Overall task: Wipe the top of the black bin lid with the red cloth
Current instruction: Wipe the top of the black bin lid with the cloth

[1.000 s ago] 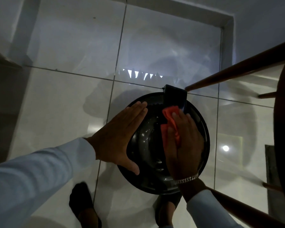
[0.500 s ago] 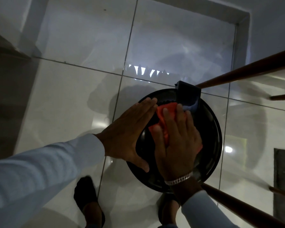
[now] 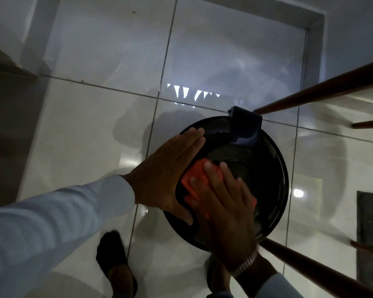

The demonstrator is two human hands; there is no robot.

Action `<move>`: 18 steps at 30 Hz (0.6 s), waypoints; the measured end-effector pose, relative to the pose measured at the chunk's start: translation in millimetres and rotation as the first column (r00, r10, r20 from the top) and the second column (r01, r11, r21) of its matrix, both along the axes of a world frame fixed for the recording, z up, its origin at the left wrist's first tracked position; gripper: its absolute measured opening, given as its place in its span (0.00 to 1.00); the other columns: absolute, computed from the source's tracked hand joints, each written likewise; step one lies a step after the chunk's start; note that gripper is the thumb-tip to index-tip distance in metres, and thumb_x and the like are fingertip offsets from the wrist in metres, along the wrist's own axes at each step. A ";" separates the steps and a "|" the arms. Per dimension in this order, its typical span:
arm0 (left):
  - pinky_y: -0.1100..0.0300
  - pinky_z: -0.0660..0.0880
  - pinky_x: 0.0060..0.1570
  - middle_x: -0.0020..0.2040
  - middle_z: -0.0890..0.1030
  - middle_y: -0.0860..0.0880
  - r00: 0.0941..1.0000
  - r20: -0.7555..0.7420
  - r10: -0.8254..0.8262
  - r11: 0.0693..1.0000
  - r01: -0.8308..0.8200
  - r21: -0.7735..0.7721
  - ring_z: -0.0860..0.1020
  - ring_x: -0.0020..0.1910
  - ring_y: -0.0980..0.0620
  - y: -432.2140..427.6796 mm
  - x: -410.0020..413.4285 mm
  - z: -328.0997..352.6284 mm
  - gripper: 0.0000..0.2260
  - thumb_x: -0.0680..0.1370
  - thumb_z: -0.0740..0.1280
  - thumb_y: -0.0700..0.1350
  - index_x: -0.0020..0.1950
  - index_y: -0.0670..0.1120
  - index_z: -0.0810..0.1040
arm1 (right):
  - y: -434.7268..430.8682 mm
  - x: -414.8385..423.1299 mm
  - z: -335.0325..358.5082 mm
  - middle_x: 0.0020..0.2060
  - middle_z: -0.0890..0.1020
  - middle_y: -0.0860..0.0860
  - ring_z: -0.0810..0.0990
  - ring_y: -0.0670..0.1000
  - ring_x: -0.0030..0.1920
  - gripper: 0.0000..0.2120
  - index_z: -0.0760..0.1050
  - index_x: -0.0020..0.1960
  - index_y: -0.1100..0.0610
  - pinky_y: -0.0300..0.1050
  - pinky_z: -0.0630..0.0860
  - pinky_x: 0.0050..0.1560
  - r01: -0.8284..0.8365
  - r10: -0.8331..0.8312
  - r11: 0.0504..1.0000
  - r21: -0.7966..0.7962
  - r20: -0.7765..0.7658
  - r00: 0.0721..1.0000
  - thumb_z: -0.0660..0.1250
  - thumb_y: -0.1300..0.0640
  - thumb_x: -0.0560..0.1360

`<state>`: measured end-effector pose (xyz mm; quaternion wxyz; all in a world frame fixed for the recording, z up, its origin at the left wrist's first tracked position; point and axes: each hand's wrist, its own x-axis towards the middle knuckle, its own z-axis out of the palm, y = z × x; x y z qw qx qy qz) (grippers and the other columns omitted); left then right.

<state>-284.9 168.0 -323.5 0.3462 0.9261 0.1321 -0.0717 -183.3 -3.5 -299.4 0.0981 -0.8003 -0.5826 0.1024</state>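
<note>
A round black bin lid [image 3: 269,173] with a boxy hinge block at its far edge stands on the tiled floor below me. My right hand [image 3: 226,209] lies flat on the red cloth [image 3: 195,179], pressing it onto the lid's near-left part; most of the cloth is hidden under the palm. My left hand [image 3: 166,173] rests flat with fingers together along the lid's left rim, holding nothing.
Wooden chair legs [image 3: 319,93] slant in from the right, above and below the bin. A dark mat [image 3: 370,220] lies at the right edge. My feet [image 3: 114,259] in dark shoes stand just below the bin. A wall corner runs at the top right.
My right hand has slid the red cloth from beside the hinge block toward me and to the left across the lid. My left hand has stayed on the left rim.
</note>
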 end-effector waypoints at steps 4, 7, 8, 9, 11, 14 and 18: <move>0.60 0.35 0.75 0.81 0.38 0.47 1.000 0.008 0.010 1.000 -0.010 0.017 0.36 0.79 0.51 -1.6 0.1 -0.7 0.67 0.56 0.70 0.77 0.79 0.44 0.38 | 1.4 22.8 2.4 0.73 0.65 0.52 0.62 0.59 0.74 0.22 0.66 0.69 0.48 0.67 0.67 0.66 0.176 -0.177 0.984 -0.013 -0.003 0.984 0.58 0.44 0.77; 0.59 0.37 0.76 0.81 0.40 0.46 1.000 0.023 0.020 1.000 -0.021 0.021 0.39 0.79 0.50 -2.6 -0.2 -2.8 0.67 0.56 0.69 0.77 0.79 0.43 0.40 | 32.7 5.8 1.2 0.74 0.66 0.52 0.60 0.58 0.75 0.21 0.69 0.70 0.49 0.61 0.61 0.70 0.267 -0.266 0.964 0.018 -0.042 0.963 0.57 0.45 0.78; 0.60 0.37 0.76 0.81 0.41 0.46 1.000 0.025 0.016 1.000 -0.017 0.021 0.39 0.79 0.50 -1.9 -0.2 -2.8 0.67 0.56 0.70 0.77 0.79 0.43 0.40 | 29.6 -0.2 -0.4 0.75 0.65 0.51 0.58 0.57 0.76 0.22 0.68 0.70 0.48 0.59 0.58 0.71 0.187 -0.187 0.982 0.026 -0.019 0.982 0.56 0.44 0.79; 0.59 0.38 0.76 0.81 0.41 0.45 1.000 0.025 0.005 1.000 -0.005 0.024 0.39 0.79 0.50 -1.2 0.0 -2.7 0.67 0.56 0.70 0.77 0.79 0.42 0.41 | 17.8 -1.8 -3.0 0.75 0.64 0.50 0.58 0.56 0.76 0.22 0.66 0.71 0.47 0.59 0.58 0.71 0.086 -0.085 0.996 0.021 -0.004 0.996 0.54 0.42 0.79; 0.59 0.37 0.76 0.81 0.39 0.46 1.000 0.012 -0.019 0.999 0.019 0.030 0.38 0.79 0.50 -0.4 0.4 -1.8 0.67 0.56 0.70 0.77 0.79 0.43 0.39 | -16.1 10.0 -2.5 0.75 0.63 0.50 0.58 0.56 0.76 0.23 0.62 0.72 0.46 0.63 0.61 0.70 -0.080 0.081 0.997 -0.013 0.019 0.997 0.53 0.42 0.79; 0.63 0.33 0.74 0.80 0.36 0.49 1.000 0.003 -0.007 1.000 0.007 0.027 0.35 0.78 0.52 -1.7 0.3 -0.9 0.67 0.57 0.69 0.78 0.79 0.44 0.37 | -25.4 42.1 -0.5 0.74 0.64 0.52 0.60 0.59 0.75 0.25 0.60 0.72 0.46 0.68 0.64 0.67 0.062 -0.061 0.996 -0.068 0.026 0.998 0.56 0.44 0.77; 0.63 0.33 0.74 0.80 0.37 0.49 1.000 0.019 0.016 0.999 -0.016 0.048 0.37 0.79 0.52 -4.5 1.2 -4.1 0.67 0.56 0.68 0.79 0.79 0.43 0.40 | 24.2 25.7 -0.4 0.75 0.64 0.51 0.58 0.57 0.76 0.21 0.66 0.70 0.48 0.63 0.59 0.71 0.308 -0.306 0.951 0.017 -0.081 0.949 0.55 0.45 0.79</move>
